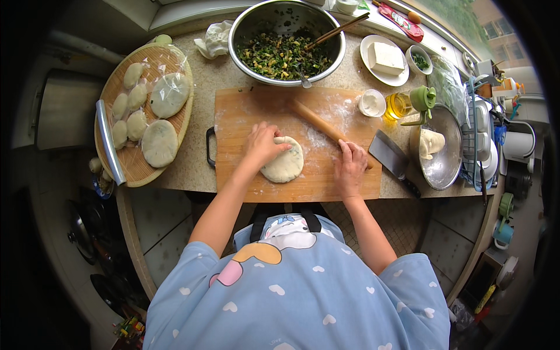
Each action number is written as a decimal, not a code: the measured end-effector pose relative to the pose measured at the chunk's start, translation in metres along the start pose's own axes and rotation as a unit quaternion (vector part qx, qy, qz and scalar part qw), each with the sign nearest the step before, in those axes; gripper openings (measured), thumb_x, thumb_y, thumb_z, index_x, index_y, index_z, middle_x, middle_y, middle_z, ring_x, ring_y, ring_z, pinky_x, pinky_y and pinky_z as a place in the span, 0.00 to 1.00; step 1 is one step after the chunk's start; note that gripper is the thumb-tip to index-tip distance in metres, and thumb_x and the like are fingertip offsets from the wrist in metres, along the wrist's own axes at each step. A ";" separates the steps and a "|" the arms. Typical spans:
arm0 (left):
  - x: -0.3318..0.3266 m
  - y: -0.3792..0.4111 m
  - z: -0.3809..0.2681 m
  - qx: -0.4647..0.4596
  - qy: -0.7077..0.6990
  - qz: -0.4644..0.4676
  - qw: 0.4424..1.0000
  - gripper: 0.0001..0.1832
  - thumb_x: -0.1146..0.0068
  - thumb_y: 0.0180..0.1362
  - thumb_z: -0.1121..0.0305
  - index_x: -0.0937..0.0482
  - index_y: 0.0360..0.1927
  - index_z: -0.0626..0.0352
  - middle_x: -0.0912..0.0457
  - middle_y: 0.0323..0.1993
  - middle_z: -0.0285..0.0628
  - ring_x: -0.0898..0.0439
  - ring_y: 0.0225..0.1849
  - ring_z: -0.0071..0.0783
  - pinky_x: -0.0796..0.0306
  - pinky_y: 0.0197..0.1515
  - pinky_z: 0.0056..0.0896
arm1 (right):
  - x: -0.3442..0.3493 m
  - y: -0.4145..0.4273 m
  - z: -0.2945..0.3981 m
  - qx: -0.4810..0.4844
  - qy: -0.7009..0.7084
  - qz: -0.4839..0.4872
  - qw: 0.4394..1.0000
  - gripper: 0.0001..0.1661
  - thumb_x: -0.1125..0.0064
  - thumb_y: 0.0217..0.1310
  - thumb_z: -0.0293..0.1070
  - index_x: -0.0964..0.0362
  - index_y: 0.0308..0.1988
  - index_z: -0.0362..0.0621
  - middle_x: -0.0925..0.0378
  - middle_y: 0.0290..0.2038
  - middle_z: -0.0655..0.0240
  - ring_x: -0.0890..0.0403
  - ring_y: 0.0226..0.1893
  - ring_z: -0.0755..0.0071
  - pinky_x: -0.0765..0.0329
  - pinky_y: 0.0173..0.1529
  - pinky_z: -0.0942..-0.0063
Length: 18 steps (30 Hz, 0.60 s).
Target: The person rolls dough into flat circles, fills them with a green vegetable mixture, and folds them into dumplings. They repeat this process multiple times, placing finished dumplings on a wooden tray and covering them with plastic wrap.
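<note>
A round, flattened stuffed dough cake (284, 164) lies on the floured wooden cutting board (236, 175), with dark filling showing faintly through its skin. My left hand (261, 142) is at its upper left edge. The thumb rests on top of the dough, and the fingers spread beyond the edge. Over the near end of a wooden rolling pin (321, 122) my right hand (351, 164) curls its fingers. The pin slants across the board from upper left to lower right. Some white flour (345, 109) is scattered at the board's upper right.
Behind the board stands a steel bowl (234, 48) of chopped filling with chopsticks. A bamboo tray (170, 173) at left holds dough pieces and cakes under plastic film. To the right are a cleaver (389, 153), a flour cup (372, 103), an oil bottle (398, 106) and a dough bowl (446, 170).
</note>
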<state>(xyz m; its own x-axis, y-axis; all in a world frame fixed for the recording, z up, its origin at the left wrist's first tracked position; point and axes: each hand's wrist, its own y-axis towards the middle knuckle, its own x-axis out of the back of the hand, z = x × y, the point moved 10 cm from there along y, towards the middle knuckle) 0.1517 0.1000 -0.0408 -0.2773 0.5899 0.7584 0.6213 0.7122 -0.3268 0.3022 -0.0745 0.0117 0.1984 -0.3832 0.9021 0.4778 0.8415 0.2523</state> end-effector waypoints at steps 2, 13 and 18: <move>0.005 -0.007 -0.015 -0.046 0.024 -0.027 0.998 0.22 0.29 0.40 0.57 0.22 0.37 0.58 0.22 0.40 0.46 0.26 0.46 0.43 0.31 0.48 0.40 | -0.010 -0.013 0.016 0.009 0.048 0.029 0.998 0.34 0.36 0.46 0.30 0.34 0.56 0.48 0.34 0.49 0.61 0.36 0.53 0.55 0.39 0.57 0.58; -0.021 -0.028 0.016 -0.007 -0.272 0.103 0.957 0.13 0.31 0.42 0.69 0.19 0.32 0.63 0.17 0.33 0.42 0.19 0.35 0.33 0.28 0.38 0.32 | -0.081 -0.004 0.054 -0.087 0.465 0.234 0.849 0.41 0.32 0.49 0.34 0.41 0.60 0.37 0.30 0.49 0.58 0.27 0.47 0.60 0.29 0.52 0.66; -0.030 -0.049 0.078 0.170 -0.643 -0.041 0.746 0.14 0.41 0.57 0.74 0.28 0.45 0.65 0.20 0.41 0.43 0.20 0.40 0.28 0.25 0.44 0.28 | -0.119 0.011 0.059 -0.163 0.585 0.319 0.728 0.32 0.40 0.54 0.23 0.40 0.59 0.34 0.23 0.42 0.61 0.23 0.43 0.74 0.25 0.49 0.75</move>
<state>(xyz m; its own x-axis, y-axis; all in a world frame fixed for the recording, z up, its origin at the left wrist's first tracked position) 0.0728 0.0773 -0.0916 -0.9131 0.2607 -0.3134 0.4031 0.6924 -0.5985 0.2331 0.0033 -0.0722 0.9707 -0.1760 -0.1638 0.1084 0.9285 -0.3552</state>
